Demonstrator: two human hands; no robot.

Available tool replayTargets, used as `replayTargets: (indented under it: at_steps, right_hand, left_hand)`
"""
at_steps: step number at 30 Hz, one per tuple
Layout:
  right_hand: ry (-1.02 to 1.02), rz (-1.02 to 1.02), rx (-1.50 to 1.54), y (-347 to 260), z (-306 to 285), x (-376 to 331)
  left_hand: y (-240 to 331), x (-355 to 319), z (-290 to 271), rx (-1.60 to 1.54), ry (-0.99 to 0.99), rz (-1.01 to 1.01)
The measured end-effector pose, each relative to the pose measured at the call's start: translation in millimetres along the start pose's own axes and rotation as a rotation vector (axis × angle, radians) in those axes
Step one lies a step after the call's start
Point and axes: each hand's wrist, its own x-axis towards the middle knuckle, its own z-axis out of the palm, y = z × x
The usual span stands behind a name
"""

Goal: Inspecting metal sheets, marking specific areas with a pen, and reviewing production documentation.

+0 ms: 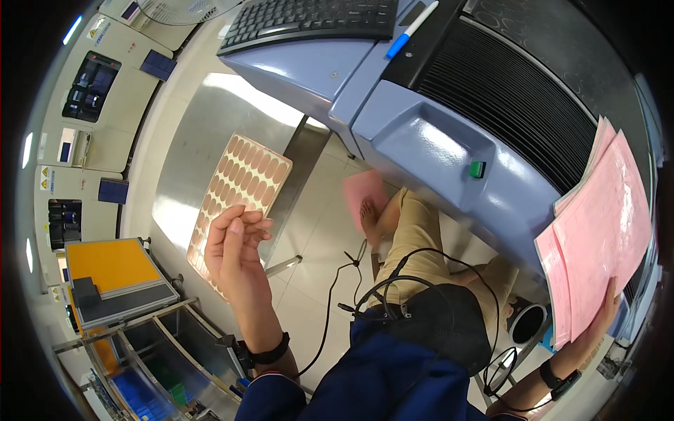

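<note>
My left hand [241,249] is raised over a thin panel [246,175] with rows of copper-coloured ovals on a pale ground. Its fingers are loosely curled with gaps between them, and nothing shows in them. The panel lies on a shiny metal table [179,151] to the left. At the right, my right hand [597,319] grips the lower edge of a stack of pink sheets [604,224]. Most of those fingers are hidden by the stack. The sheets stand tilted against the blue-grey machine [414,140], over its black ribbed cover [512,91].
A black keyboard [309,21] and a blue-capped white pen [413,29] lie on the machine, which has a green button [477,170]. Black cables [330,302] hang around my lap. At lower left stands a rack [161,351] beside an orange panel [105,265].
</note>
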Motion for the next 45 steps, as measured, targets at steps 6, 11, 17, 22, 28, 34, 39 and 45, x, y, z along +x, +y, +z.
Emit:
replayTargets:
  at_steps: [6,11,17,22,28,34,39,45]
  right_hand:
    - [-0.011,0.011,-0.022,1.0,0.7,-1.3]
    - [-0.064,-0.041,-0.030,6.9,-7.7,10.2]
    - [-0.038,-0.063,-0.028,10.4,-9.0,4.4]
    - [-0.023,-0.094,-0.024,13.7,-9.4,1.7]
    - [-0.094,-0.306,-0.097,25.1,-17.5,0.6]
    - [-0.100,-0.073,0.093,19.1,-12.0,6.3]
    - [-0.069,-0.048,0.021,13.2,-2.3,2.4]
    - [-0.047,-0.042,0.041,9.2,-6.4,-2.4]
  left_hand:
    - [-15.9,11.8,17.1,0.002,-0.047,-0.045]
    - [-24.3,14.8,21.2,0.013,-0.100,-0.032]
    - [-28.6,5.0,18.5,0.058,-0.056,-0.043]
    - [-28.8,1.2,19.3,0.093,-0.051,-0.001]
    - [-45.2,0.9,-0.1,0.107,-0.005,-0.084]
    - [-57.6,-2.9,14.6,0.099,-0.043,-0.117]
    - [-69.0,4.7,20.9,0.106,-0.049,-0.152]
    - [-79.5,10.7,24.3,0.056,-0.047,-0.200]
